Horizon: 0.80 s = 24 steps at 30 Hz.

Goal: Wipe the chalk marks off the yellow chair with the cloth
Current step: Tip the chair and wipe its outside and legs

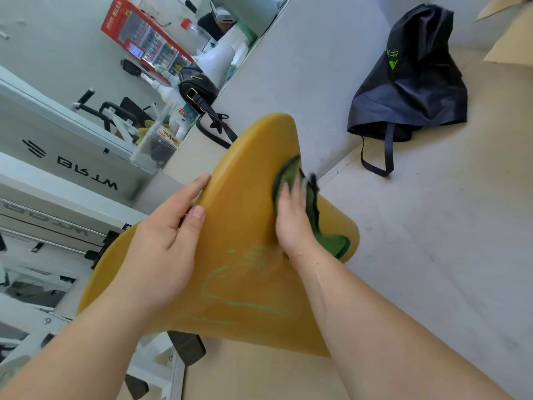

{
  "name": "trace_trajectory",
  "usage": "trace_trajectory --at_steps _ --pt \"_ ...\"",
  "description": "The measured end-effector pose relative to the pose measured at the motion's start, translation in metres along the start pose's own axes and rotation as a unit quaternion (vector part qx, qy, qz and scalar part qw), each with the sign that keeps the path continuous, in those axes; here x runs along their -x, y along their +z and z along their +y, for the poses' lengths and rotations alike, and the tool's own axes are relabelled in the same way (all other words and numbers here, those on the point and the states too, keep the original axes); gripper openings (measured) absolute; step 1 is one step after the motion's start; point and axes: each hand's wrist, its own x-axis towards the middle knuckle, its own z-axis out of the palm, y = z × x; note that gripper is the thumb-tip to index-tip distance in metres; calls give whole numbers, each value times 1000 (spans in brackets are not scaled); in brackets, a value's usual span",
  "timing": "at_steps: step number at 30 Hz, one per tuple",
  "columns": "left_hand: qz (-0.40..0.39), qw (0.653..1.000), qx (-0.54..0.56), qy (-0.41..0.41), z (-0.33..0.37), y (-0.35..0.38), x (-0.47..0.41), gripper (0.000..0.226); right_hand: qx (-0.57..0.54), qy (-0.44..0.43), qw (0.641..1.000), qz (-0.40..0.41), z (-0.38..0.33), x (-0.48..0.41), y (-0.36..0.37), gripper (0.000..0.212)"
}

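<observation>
Nearest the camera, green chalk marks (pixel 230 284) lay scrawled across the near part of the yellow chair (pixel 245 174), lines and a smudged patch not yet wiped. The chair stood tipped, its broad smooth face turned up towards the person.

The left hand (pixel 170 235) held the chair's left edge, with the thumb lying on the yellow face and the fingers (pixel 199 183) wrapped over the rim. Just beyond the marks, the right hand (pixel 294 223) pressed the cloth (pixel 313 209) flat against the chair. Its fingers were fairly straight on top of the cloth rather than bunched round it, though blur at the tips made their exact lie hard to read.

The green, dark-edged cloth looked soft and limp, and draped over the chair's right side. It would probably bunch or slide unless kept spread under a flat palm. The chair seemed a stiff, slick plastic shell, light enough to tilt one-handed, so the rim was the sensible place to steady it while rubbing.

Farther off, a black bag (pixel 409 82) slumped on the floor (pixel 432 255) against the wall, well apart from the chair. A dark handbag (pixel 196 88) and a red box (pixel 144 39) lay beyond the chair to the left.
</observation>
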Motion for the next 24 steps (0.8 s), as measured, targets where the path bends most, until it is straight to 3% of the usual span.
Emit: trace_trajectory --at_steps 3,5,8,12,13,15,18,20,24 --pt "-24 1000 19 -9 -3 -2 1 42 -26 87 996 -12 19 13 -1 57" --pt "-32 999 31 -1 -6 -3 0 43 8 33 999 4 7 19 6 58" --pt "-38 998 56 3 -8 -3 -2 43 106 -121 987 -8 -30 27 21 63" --pt "-33 998 57 -8 -9 -2 -2 41 131 -180 975 14 -39 18 19 63" --pt "-31 998 52 -10 -9 -2 -1 41 106 -159 981 21 -28 14 15 60" --pt "-31 998 44 -16 -7 -1 -1 41 14 -26 999 14 -1 14 9 55" --pt "-25 999 37 -15 -4 0 1 41 -37 126 991 -28 30 43 11 64" --pt "-20 999 27 -7 -4 1 2 43 -38 118 992 -25 35 62 21 62" --pt "-14 1000 4 9 -6 3 5 46 29 -23 999 -21 14 78 35 61"
